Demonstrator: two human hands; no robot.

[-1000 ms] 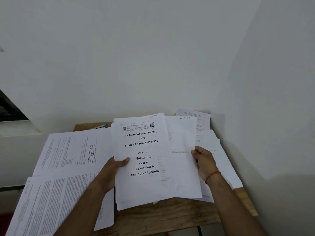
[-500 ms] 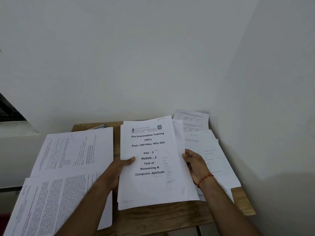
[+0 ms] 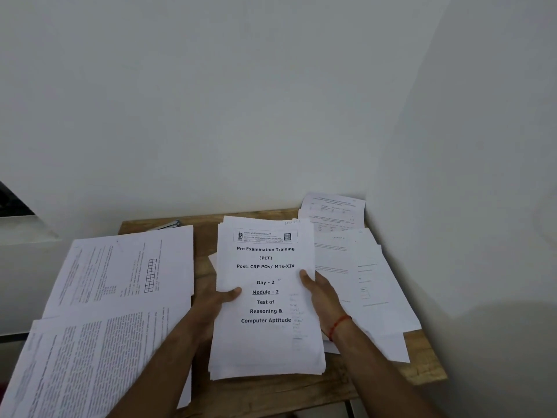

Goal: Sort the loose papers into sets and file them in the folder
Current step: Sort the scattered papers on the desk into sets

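Note:
A stack of white papers, topped by a cover sheet titled "Pre Examination Training", is held over the middle of the wooden table. My left hand grips its left edge, thumb on top of the cover sheet. My right hand, with a red thread at the wrist, grips the right edge. The sheets lie squared together, edges nearly flush. The corner of a folder peeks out at the table's back left, behind the papers.
Two large printed sheets cover the table's left side and hang over its edge. More loose papers are spread at the right against the wall. A back wall closes off the table's far edge.
The fanned sheets under the cover page have been drawn together into one squared stack. My right hand has moved left to the stack's right edge.

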